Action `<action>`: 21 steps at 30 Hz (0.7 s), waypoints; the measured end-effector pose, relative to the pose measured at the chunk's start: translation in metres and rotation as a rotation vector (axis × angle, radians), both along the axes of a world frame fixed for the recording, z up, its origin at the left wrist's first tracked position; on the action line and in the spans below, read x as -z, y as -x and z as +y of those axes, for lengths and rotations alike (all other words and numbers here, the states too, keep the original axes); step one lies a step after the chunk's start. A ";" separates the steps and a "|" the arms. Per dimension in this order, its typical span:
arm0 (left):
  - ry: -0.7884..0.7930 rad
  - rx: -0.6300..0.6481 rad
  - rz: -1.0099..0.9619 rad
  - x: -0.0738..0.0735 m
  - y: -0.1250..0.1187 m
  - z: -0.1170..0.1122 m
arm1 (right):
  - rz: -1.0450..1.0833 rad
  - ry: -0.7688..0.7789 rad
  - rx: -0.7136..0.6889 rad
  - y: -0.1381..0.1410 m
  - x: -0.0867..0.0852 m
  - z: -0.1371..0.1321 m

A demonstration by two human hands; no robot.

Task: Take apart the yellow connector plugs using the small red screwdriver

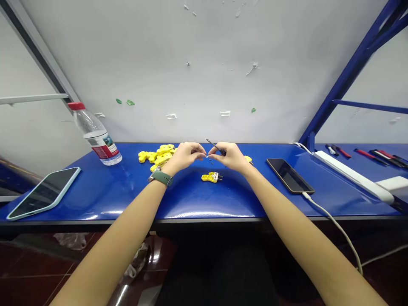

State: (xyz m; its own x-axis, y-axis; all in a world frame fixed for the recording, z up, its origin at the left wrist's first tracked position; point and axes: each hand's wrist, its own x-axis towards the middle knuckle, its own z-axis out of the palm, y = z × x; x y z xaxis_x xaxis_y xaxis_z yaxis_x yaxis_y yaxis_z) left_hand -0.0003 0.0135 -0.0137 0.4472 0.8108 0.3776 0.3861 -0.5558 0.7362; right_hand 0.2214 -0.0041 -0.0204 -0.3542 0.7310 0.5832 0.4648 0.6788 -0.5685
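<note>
My right hand [230, 157] is closed around a small dark screwdriver [215, 145], its thin shaft pointing up and to the left. Thumb and forefinger of my left hand [188, 155] are pinched together, almost touching the right fingertips. A tiny pale piece shows between the two hands, too small to name. Below them on the blue table lies an opened yellow two-pin plug [210, 177], its pins facing right. A few tiny dark bits lie just under the fingertips. Behind my left hand is a pile of yellow plugs [161, 158]. Another yellow plug [248, 159] is partly hidden by my right hand.
A water bottle [97, 138] and a pale-cased phone [44, 193] stand and lie at left. To the right are a dark phone [290, 175] on a charging cable [333, 219], a white power strip [352, 176] and several pens [372, 157]. A white wall closes the back.
</note>
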 end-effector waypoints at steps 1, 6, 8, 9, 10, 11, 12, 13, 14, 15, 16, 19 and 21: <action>0.001 -0.004 0.000 0.000 -0.001 -0.001 | -0.004 -0.005 0.007 0.000 0.000 0.000; -0.001 -0.002 -0.007 0.000 -0.002 0.000 | -0.027 -0.026 0.005 0.002 0.003 0.003; -0.001 0.006 -0.016 0.002 -0.001 0.001 | -0.021 -0.032 0.014 0.002 0.003 0.004; 0.000 0.010 -0.022 0.002 -0.001 0.002 | -0.018 -0.037 0.017 0.002 0.003 0.004; 0.004 0.013 -0.028 0.003 -0.001 0.002 | -0.018 -0.045 0.016 0.002 0.004 0.004; 0.014 0.015 -0.035 0.003 -0.002 0.003 | -0.020 -0.054 0.012 0.002 0.003 0.004; 0.030 0.015 -0.046 0.003 -0.002 0.003 | -0.022 -0.065 0.011 0.002 0.003 0.004; 0.051 0.015 -0.062 0.003 -0.003 0.003 | -0.027 -0.078 0.012 0.003 0.003 0.004; 0.076 0.013 -0.083 0.002 -0.004 0.002 | -0.033 -0.090 0.018 0.003 0.003 0.004; 0.103 0.011 -0.107 0.001 -0.005 0.002 | -0.038 -0.102 0.029 0.003 0.003 0.004; 0.129 0.011 -0.132 0.000 -0.005 0.000 | -0.043 -0.115 0.043 0.004 0.003 0.004; 0.177 0.019 -0.190 -0.005 -0.007 -0.005 | -0.041 -0.151 0.086 0.003 0.004 0.005; 0.172 0.014 -0.202 -0.007 -0.007 -0.008 | -0.031 -0.165 0.101 0.002 0.005 0.006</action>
